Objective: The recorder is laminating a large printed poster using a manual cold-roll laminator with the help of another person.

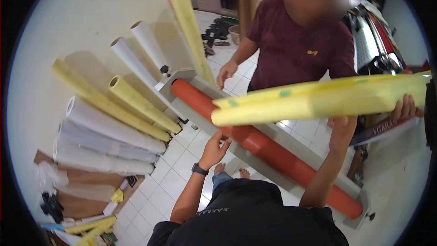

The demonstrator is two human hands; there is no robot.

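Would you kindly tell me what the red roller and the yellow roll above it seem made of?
Red roller: probably rubber, satin-finished, from its soft sheen. Yellow roll: likely paper or thin film, smooth, given its thin, loose edge.

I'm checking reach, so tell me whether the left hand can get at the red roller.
Probably yes: the left hand is right beside the red roller, and nothing visible blocks the way there.
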